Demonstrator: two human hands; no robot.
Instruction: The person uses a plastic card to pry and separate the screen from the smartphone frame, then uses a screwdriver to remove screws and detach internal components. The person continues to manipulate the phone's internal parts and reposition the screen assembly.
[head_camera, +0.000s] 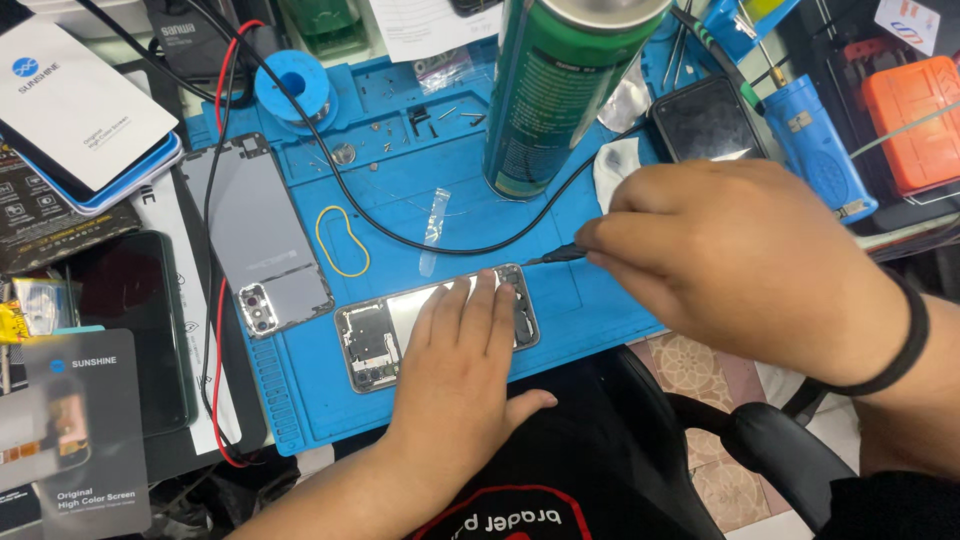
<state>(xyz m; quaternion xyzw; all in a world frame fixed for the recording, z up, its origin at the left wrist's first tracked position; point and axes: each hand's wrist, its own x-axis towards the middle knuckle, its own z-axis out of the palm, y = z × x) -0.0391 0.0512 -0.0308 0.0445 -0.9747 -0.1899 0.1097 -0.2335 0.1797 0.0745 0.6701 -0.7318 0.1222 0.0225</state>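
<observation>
Black tool mostly hidden in right hand

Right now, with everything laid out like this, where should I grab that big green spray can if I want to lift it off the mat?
Grip the green spray can around the middle of its round body, coming from its left side. It stands upright on the blue mat, so the curved wall suits a wrapping grip. The right hand and a black cable crowd its right and base; the left is more open.
</observation>
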